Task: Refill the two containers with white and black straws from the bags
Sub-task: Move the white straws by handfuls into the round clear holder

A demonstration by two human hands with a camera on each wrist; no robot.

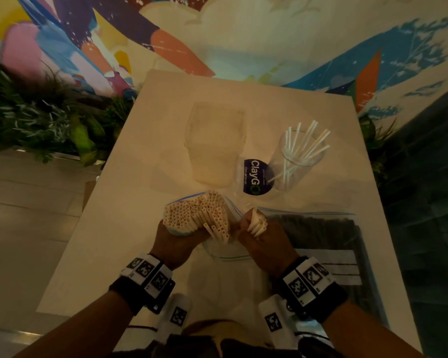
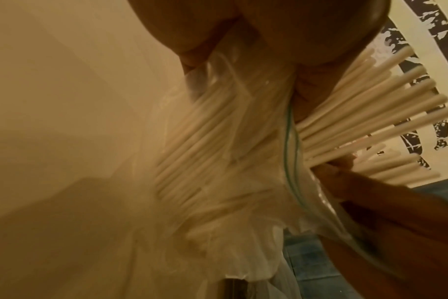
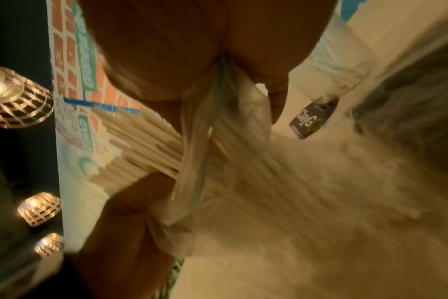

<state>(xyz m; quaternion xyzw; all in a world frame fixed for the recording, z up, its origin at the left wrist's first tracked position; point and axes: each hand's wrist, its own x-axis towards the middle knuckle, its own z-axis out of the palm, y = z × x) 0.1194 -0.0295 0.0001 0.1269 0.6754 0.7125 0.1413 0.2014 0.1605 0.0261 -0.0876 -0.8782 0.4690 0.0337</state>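
The left hand (image 1: 175, 240) is curled round a thick bundle of white paper straws (image 1: 199, 215) still partly inside the clear zip-top plastic bag (image 1: 225, 250); the right hand (image 1: 265, 244) grips a smaller clutch of the same straws at the bag's mouth; the step in hand looks like drawing white straws out; next, carry them to the clear round jar (image 1: 296, 164) standing beyond, already holding a few; the bag of black straws (image 1: 329, 244) lies untouched at the right
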